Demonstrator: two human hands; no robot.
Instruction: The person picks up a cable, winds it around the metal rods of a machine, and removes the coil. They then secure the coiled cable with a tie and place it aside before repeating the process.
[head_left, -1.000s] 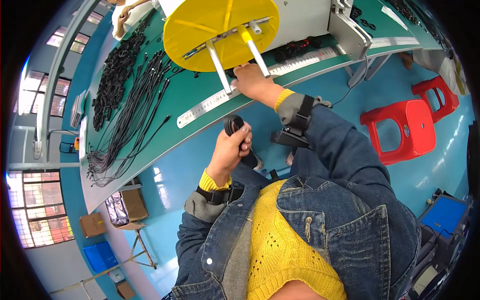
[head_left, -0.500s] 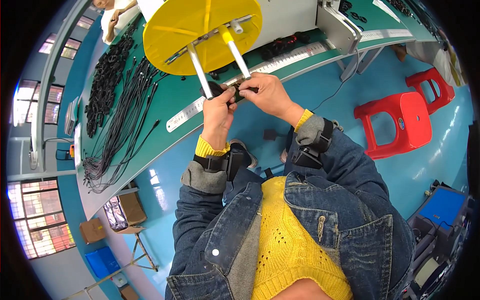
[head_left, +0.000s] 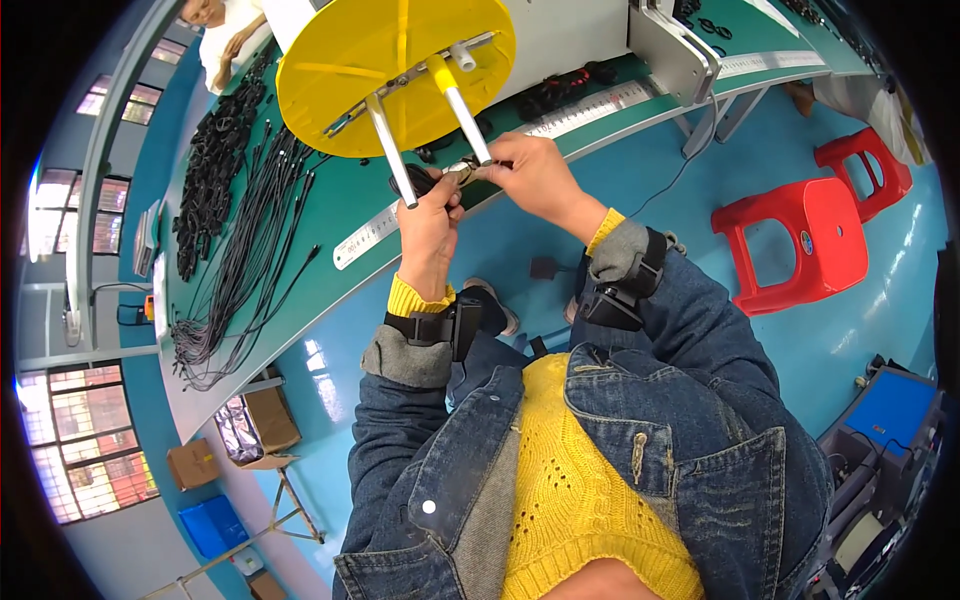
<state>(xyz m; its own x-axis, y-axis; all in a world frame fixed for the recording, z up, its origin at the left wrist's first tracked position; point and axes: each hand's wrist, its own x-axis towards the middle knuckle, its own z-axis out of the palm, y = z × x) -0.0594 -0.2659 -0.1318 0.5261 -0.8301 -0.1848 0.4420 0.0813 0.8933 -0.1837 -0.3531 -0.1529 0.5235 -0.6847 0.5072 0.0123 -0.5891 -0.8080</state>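
A yellow disc point(head_left: 340, 95) with two metal rods point(head_left: 393, 155) juts from a white machine, just above my hands. Below the left rod's end, my left hand point(head_left: 430, 225) is closed on a small coil of black cable point(head_left: 421, 179). My right hand point(head_left: 540, 180) pinches a dark piece of the cable beside the other rod's tip; its fingertips partly hide it. Between the two hands shows a small shiny, pale metallic-looking piece point(head_left: 464, 169), too small to name. The fingers of both hands are close together under the rods.
Loose black cables point(head_left: 250, 240) and a pile of coiled ones point(head_left: 207, 190) lie on the green table point(head_left: 330, 205) at left. A steel ruler point(head_left: 368, 238) runs along its edge. Red stools point(head_left: 835, 235) stand at right, cardboard boxes point(head_left: 192, 463) at lower left. A person in white point(head_left: 228, 42) sits far left.
My right hand has moved slightly up and stays pinched. The shiny piece between my hands now shows more plainly. The view has shifted slightly, with the disc a little further left.
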